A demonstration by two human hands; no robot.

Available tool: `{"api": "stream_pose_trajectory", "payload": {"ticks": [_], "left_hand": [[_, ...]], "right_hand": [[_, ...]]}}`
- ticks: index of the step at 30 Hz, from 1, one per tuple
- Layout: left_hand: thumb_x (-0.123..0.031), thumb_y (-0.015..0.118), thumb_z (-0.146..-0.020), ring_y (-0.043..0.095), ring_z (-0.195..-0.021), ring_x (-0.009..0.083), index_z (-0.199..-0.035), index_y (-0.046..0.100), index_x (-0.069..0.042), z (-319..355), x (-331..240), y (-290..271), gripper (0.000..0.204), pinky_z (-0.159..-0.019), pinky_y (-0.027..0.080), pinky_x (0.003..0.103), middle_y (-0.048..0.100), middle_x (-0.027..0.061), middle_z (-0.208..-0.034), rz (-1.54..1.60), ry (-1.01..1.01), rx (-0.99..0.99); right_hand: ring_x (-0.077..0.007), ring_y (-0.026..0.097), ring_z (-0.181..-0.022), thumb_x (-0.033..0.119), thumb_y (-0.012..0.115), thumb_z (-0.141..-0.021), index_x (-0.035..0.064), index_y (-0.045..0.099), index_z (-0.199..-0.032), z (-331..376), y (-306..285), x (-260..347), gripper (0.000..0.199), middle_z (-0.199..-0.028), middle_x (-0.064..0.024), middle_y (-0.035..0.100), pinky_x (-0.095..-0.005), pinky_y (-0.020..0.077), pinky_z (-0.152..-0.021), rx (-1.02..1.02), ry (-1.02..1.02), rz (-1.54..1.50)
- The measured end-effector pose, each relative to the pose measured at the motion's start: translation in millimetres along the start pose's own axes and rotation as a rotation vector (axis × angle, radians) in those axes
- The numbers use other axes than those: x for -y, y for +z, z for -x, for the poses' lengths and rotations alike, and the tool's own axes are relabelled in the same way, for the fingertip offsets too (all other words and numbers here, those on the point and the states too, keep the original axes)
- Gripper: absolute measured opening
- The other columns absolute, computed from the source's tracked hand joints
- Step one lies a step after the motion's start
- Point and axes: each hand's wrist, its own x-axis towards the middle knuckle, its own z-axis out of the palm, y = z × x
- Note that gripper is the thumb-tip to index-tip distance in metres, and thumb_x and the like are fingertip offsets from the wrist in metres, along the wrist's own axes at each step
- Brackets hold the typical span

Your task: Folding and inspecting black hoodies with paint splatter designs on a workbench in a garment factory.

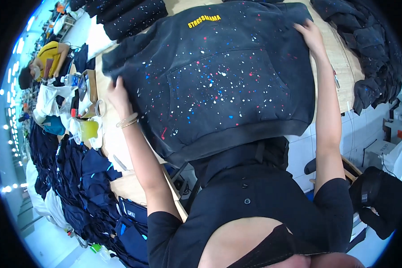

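Note:
A dark grey sweatshirt [228,80] with a front pouch pocket lies spread over the table before me, covered in white, red and blue paint-like specks. Yellow lettering marks its chest, and its ribbed hem hangs over the near table edge. My left hand [119,97] is closed at the left sleeve, pinching the cloth near its end. On the far right, my right hand [311,39] grips the other sleeve between thumb and fingers. A bracelet circles my left wrist.
Folded speckled garments [125,20] are stacked at the far left; more dark garments [366,40] heap at the right. Small snips [336,79] lie beside my right forearm. Leftward are a yellow-green container [89,129], a tape roll [100,107], dark clothes [76,178] and a person in yellow [49,60].

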Motion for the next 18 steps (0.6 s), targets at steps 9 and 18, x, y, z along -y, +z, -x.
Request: {"api": "stream_pose_trajectory", "payload": {"ticks": [9,18], "left_hand": [[-0.008,0.063,-0.084,0.059,-0.100,0.0228,-0.118,0.054,0.003,147.5,-72.6,21.6,0.037,-0.082,0.046,0.033,0.062,0.0151,-0.105,-0.338,0.227,0.835],[-0.007,0.065,-0.078,0.058,-0.087,0.0345,-0.113,0.048,0.001,290.9,-53.2,-10.9,0.040,-0.069,0.050,0.039,0.050,0.0166,-0.099,-0.525,0.169,0.713]], "right_hand": [[-0.0097,0.055,-0.072,0.021,0.053,-0.090,0.0032,0.059,-0.108,115.5,-3.2,114.3,0.026,-0.085,-0.0034,0.061,-0.0241,0.0465,-0.060,0.703,-0.018,0.086],[-0.0365,0.059,-0.089,0.006,0.062,-0.078,0.0035,0.042,-0.126,272.3,28.5,115.9,0.052,-0.097,-0.0166,0.059,-0.0419,0.0468,-0.077,0.428,0.127,0.245]]}}
